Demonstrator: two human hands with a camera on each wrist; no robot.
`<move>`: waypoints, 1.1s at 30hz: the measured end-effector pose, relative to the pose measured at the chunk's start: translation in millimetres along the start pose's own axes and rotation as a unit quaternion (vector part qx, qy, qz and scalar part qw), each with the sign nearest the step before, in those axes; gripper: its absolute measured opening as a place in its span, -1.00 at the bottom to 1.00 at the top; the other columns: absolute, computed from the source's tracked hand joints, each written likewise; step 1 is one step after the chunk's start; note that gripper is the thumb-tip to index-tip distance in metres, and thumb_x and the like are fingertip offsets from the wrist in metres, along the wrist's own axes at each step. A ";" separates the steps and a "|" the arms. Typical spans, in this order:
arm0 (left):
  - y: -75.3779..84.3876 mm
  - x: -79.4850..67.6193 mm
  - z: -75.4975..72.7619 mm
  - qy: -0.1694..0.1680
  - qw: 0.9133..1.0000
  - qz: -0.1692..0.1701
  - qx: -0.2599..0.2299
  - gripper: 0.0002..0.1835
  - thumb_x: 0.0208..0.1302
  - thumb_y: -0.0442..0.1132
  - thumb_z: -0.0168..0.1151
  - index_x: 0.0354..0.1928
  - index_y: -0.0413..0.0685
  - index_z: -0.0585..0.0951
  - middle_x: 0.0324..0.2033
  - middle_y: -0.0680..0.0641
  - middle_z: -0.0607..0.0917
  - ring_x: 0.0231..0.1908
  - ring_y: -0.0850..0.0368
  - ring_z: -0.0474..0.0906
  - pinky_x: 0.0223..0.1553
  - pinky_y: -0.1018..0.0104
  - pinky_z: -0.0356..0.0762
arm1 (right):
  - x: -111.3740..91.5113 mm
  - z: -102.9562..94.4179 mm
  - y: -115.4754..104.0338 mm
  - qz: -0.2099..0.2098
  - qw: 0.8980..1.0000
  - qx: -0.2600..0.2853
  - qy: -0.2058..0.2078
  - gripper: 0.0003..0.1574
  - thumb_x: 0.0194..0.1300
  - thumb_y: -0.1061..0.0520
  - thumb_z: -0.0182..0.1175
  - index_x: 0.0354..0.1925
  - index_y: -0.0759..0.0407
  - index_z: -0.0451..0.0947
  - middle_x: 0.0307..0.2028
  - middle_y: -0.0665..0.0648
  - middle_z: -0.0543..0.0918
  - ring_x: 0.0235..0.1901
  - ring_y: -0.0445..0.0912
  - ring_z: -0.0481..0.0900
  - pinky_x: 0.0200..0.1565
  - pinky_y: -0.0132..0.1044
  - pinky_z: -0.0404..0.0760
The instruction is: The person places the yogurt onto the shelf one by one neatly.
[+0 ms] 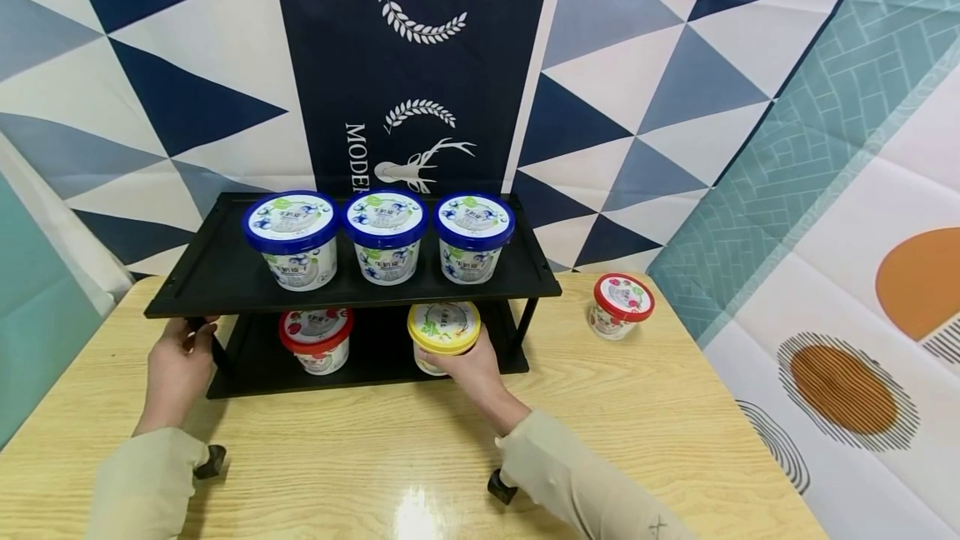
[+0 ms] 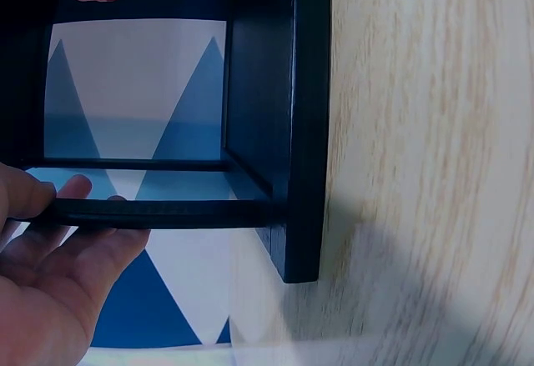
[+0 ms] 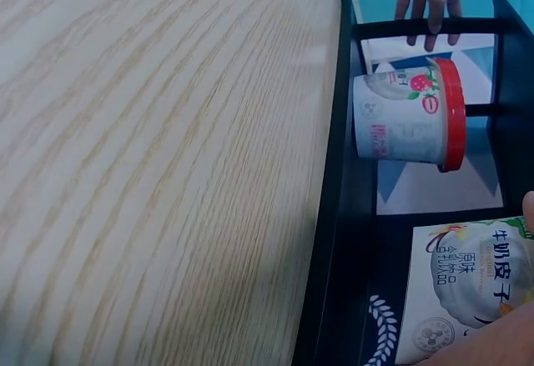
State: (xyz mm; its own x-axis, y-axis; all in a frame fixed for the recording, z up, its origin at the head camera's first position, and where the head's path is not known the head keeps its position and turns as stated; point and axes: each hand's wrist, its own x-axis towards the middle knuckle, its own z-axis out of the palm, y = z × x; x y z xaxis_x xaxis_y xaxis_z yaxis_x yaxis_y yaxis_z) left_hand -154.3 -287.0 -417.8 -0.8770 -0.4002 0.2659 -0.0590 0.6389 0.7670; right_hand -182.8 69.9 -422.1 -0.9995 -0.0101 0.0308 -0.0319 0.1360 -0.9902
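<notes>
A black two-tier shelf rack (image 1: 202,273) stands on the wooden table. My left hand (image 1: 178,369) grips its front left post (image 2: 183,213), thumb on one side and fingers on the other in the left wrist view. On the lower tier my right hand (image 1: 476,369) holds a yellow-lidded tub (image 1: 444,327), fingers and thumb around its side. Left of it on the same tier sits a red-lidded tub (image 1: 318,340), also visible in the right wrist view (image 3: 405,116). The upper tier bears three blue-lidded tubs, the left one (image 1: 292,236), middle one (image 1: 386,232) and right one (image 1: 474,233).
Another red-lidded tub (image 1: 621,307) stands on the table (image 1: 675,423) to the right of the rack. Behind rises a wall covering (image 1: 600,48) with triangles and a dark deer-print panel. The upper tier overhangs the lower one.
</notes>
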 end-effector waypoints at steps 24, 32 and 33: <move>-0.1 0.1 -0.1 -0.008 1.000 -0.006 0.001 -0.66 0.44 -0.20 -0.24 0.09 -0.23 0.39 0.11 -0.33 0.49 -0.27 0.73 0.15 -0.02 -0.03 0.53 | 5.9 17.5 -2.9 -0.004 1.000 -0.012 0.002 0.17 -0.20 0.11 0.54 0.32 0.07 0.13 0.15 0.13 0.44 0.14 -0.01 0.42 0.23 -0.11 0.42; -0.8 0.5 0.3 -0.008 1.000 -0.009 -0.005 -0.66 0.44 -0.22 -0.25 0.09 -0.24 0.38 0.12 -0.34 0.48 -0.23 0.64 0.28 0.05 -0.13 0.48 | 6.0 23.7 -2.5 -0.004 1.000 -0.014 -0.005 0.16 -0.21 0.12 0.54 0.31 0.10 0.14 0.14 0.14 0.44 0.13 0.00 0.42 0.24 -0.11 0.41; -0.5 0.4 0.3 -0.008 1.000 -0.008 -0.008 -0.66 0.44 -0.22 -0.25 0.09 -0.25 0.38 0.12 -0.35 0.47 -0.19 0.52 0.37 0.05 -0.13 0.47 | 6.5 24.9 -2.1 -0.005 1.000 -0.012 -0.005 0.16 -0.21 0.13 0.54 0.31 0.10 0.14 0.14 0.14 0.44 0.13 0.00 0.42 0.24 -0.11 0.41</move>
State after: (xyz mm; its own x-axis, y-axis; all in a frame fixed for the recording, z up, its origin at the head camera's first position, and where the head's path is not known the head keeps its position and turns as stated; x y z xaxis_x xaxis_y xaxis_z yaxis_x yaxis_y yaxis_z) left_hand -154.7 -287.3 -418.3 -0.8831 -0.4005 0.2446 -0.0657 0.6215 0.7807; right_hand -189.1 44.9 -423.2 -0.9990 -0.0223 0.0400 -0.0430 0.1588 -0.9864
